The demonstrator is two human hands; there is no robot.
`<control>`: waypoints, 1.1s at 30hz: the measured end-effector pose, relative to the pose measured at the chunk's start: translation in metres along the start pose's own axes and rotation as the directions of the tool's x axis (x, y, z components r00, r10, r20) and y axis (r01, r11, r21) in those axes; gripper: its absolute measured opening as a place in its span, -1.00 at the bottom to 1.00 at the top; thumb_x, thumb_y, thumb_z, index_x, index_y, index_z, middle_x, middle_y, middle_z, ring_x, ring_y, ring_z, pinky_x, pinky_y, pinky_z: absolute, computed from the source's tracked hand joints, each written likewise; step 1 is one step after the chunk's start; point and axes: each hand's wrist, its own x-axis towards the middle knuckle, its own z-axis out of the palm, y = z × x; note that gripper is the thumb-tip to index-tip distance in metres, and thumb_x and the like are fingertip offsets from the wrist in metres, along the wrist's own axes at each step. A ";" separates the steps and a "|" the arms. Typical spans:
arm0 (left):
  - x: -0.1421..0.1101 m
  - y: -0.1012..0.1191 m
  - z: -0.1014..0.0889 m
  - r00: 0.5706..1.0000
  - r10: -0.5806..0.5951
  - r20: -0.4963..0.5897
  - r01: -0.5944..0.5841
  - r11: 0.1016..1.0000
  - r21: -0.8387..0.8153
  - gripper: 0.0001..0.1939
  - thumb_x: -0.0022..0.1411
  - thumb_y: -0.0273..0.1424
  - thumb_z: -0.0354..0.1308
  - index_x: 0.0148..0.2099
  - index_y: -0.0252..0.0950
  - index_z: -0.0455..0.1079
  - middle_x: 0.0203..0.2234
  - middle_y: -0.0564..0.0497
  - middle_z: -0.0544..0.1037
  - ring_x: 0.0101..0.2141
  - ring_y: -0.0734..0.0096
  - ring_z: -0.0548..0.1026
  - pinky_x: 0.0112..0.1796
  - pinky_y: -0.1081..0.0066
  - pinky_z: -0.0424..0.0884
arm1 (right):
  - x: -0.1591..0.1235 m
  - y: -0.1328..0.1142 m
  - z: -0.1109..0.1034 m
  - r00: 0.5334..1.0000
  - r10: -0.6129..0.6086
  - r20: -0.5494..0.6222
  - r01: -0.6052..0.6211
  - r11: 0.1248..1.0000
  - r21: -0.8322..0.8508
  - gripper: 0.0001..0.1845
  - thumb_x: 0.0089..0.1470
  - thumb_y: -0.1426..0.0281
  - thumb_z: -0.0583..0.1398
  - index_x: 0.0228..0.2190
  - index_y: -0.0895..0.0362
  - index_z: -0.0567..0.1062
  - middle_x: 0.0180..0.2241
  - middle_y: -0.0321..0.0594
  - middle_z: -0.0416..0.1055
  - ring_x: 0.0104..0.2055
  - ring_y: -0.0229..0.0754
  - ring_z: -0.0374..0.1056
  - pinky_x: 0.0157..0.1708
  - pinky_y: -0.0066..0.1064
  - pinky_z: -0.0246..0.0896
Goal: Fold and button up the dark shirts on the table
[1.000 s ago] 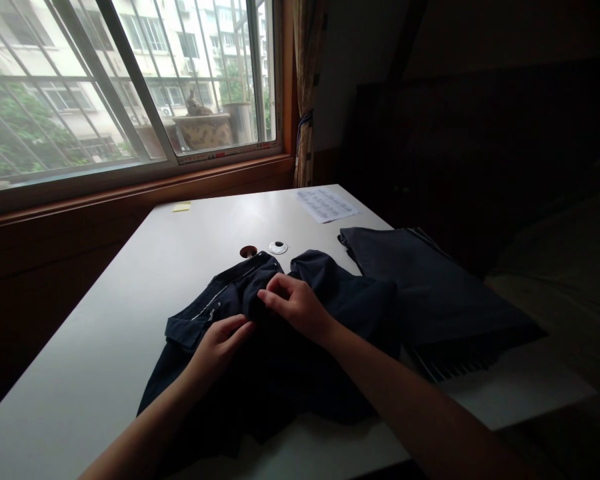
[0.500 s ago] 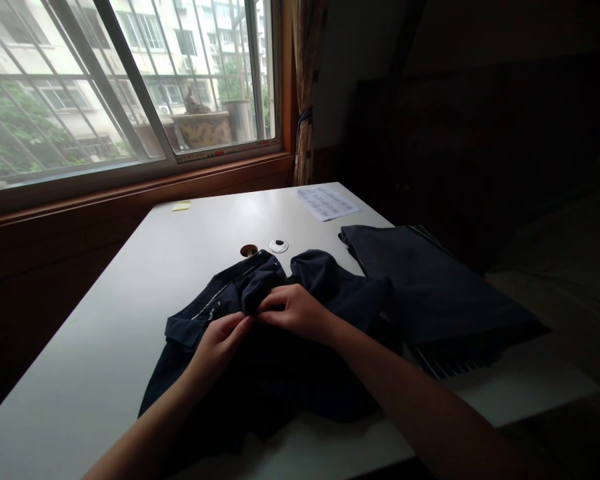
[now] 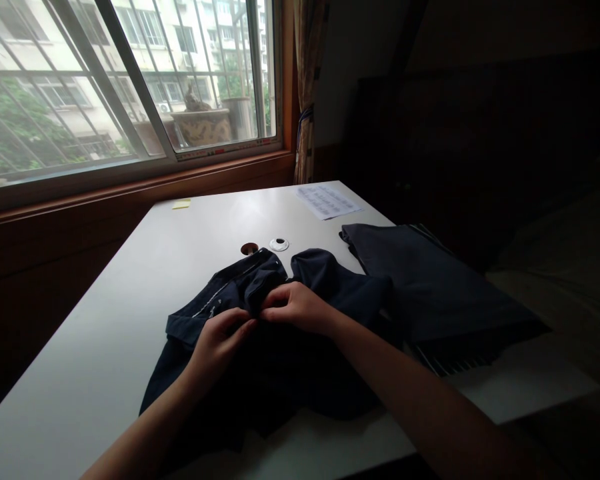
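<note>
A dark navy garment [image 3: 330,287] lies crumpled on the white table [image 3: 100,320], a light strip along its folded upper edge. Its exact kind is hard to make out. Near its middle, my left hand [image 3: 224,333] pinches the cloth with thumb and fingers. Close beside it, my right hand [image 3: 300,307] grips the same bunched part. The fingertips of both hands almost meet, and the cloth between them is partly hidden in shadow.
To the right lies a stack of folded dark clothes [image 3: 430,287]. Farther back are printed paper [image 3: 330,202], yellow sticky notes [image 3: 181,204], a round hole [image 3: 249,249] and a white cap [image 3: 279,245]. A barred window [image 3: 215,87] and a tied curtain [image 3: 306,100] stand beyond.
My fingers have shifted slightly on the cloth, the right hand a touch to the right. Both still grip the garment, which stays in place.
</note>
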 end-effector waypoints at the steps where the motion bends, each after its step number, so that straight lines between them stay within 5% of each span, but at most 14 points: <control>1: 0.000 -0.001 0.000 1.000 0.013 0.000 -0.013 1.000 0.007 -0.76 0.31 -0.21 0.18 -0.24 -0.29 0.48 -0.40 0.01 0.53 -0.36 0.36 0.46 -0.32 0.44 0.38 | 0.000 0.000 0.000 1.000 0.013 0.008 -0.013 1.000 0.012 -0.77 -0.02 0.30 0.31 -0.33 0.19 0.66 -0.41 -0.28 0.55 -0.33 -0.20 0.43 -0.33 -0.48 0.23; 8: -0.002 -0.003 0.002 0.987 0.161 -0.020 -0.158 0.981 0.111 -0.83 0.33 -0.32 0.16 -0.28 -0.30 0.44 -0.45 0.03 0.48 -0.43 0.42 0.44 -0.38 0.47 0.36 | 0.000 0.003 0.000 0.991 0.114 0.064 -0.121 0.985 0.125 -0.73 -0.07 0.31 0.33 -0.32 0.21 0.65 -0.42 -0.27 0.54 -0.37 -0.23 0.40 -0.34 -0.48 0.22; 15: 0.001 -0.012 0.002 0.916 0.400 -0.031 -0.370 0.871 0.322 -0.88 0.34 -0.43 0.13 -0.26 -0.29 0.47 -0.42 0.00 0.54 -0.44 0.44 0.50 -0.38 0.48 0.41 | 0.002 0.009 0.001 0.982 0.155 0.107 -0.169 0.976 0.138 -0.70 -0.13 0.28 0.35 -0.34 0.22 0.64 -0.40 -0.26 0.55 -0.34 -0.20 0.43 -0.28 -0.45 0.25; 21: -0.003 0.000 -0.003 0.877 0.478 0.054 -0.458 0.794 0.399 -0.87 0.36 -0.42 0.13 -0.15 -0.27 0.51 -0.35 -0.06 0.60 -0.36 0.39 0.56 -0.30 0.45 0.47 | 0.006 0.012 0.002 0.987 0.076 -0.138 -0.076 0.997 0.001 -0.80 -0.09 0.29 0.32 -0.43 0.18 0.56 -0.45 -0.31 0.46 -0.38 -0.24 0.35 -0.37 -0.47 0.19; 28: -0.005 -0.003 -0.008 0.871 0.485 0.076 -0.474 0.793 0.382 -0.90 0.28 -0.35 0.24 -0.23 -0.27 0.49 -0.45 -0.02 0.57 -0.49 0.45 0.50 -0.44 0.50 0.40 | 0.009 0.011 -0.019 0.886 0.087 -0.455 0.078 0.940 0.333 -0.68 0.00 0.14 0.30 -0.33 0.12 0.45 -0.47 -0.36 0.39 -0.46 -0.29 0.29 -0.45 -0.47 0.22; 33: -0.004 -0.009 -0.008 0.886 0.464 -0.005 -0.420 0.806 0.417 -0.87 0.25 -0.32 0.26 -0.27 -0.27 0.46 -0.48 0.01 0.56 -0.51 0.46 0.49 -0.45 0.50 0.36 | 0.012 0.011 -0.030 0.825 0.162 -0.542 0.140 0.870 0.473 -0.67 -0.01 0.15 0.32 -0.34 0.11 0.40 -0.46 -0.34 0.39 -0.45 -0.28 0.33 -0.51 -0.50 0.26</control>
